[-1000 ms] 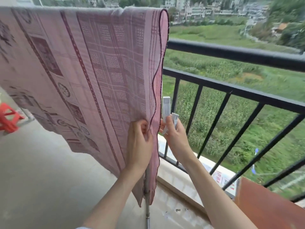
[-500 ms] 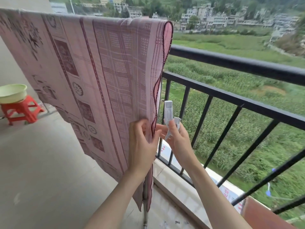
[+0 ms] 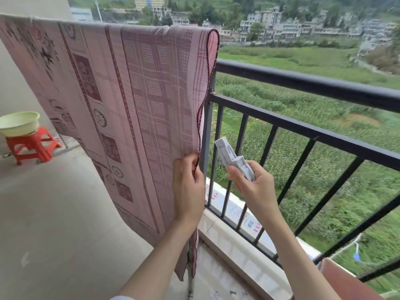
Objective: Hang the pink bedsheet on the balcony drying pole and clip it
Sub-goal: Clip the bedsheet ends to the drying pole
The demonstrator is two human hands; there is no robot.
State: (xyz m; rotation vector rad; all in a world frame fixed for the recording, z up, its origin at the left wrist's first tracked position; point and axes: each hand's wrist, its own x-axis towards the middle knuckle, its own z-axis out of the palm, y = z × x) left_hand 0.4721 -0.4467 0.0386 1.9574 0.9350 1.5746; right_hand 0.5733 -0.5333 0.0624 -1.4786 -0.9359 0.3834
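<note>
With the pink bedsheet [image 3: 121,109] draped over the drying pole and your left hand [image 3: 187,187] pinching its soft, limp side hem, keep that grip on the doubled edge while your right hand [image 3: 252,187], closed around white clothes clips [image 3: 234,162], applies one.

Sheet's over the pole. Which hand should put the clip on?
Right. The right hand already holds the white clips, while the left hand is pinching the bedsheet edge.
</note>
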